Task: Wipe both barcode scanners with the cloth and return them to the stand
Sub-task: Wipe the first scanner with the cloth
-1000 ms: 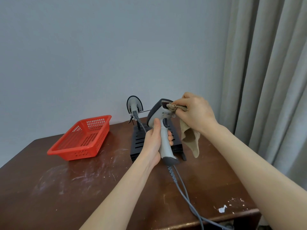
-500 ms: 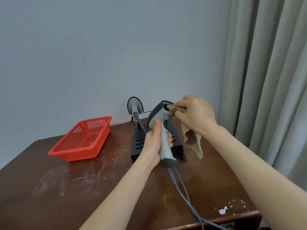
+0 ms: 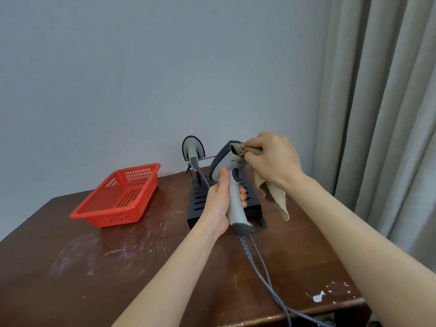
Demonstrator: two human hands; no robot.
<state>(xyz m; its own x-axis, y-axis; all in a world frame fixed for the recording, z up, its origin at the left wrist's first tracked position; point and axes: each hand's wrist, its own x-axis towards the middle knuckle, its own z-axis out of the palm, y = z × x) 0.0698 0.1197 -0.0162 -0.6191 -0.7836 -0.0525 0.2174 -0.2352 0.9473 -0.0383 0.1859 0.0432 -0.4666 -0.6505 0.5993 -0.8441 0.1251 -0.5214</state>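
My left hand [image 3: 218, 204] grips the handle of a grey barcode scanner [image 3: 232, 182], held upright above the table. My right hand [image 3: 273, 159] presses a beige cloth [image 3: 271, 192] against the scanner's head, and the rest of the cloth hangs down below my wrist. A second scanner [image 3: 193, 147] sits at the back on the black stand [image 3: 198, 204], facing away from me. Grey cables [image 3: 262, 270] run from the scanners to the table's front edge.
A red plastic basket [image 3: 118, 197] stands at the left on the dark wooden table [image 3: 106, 267], which bears white scuff marks. A grey wall is behind, and grey curtains [image 3: 382, 102] hang at the right beside the table.
The cloth in my right hand has shifted slightly over the scanner's head. The scanner and my left hand have stayed almost still.
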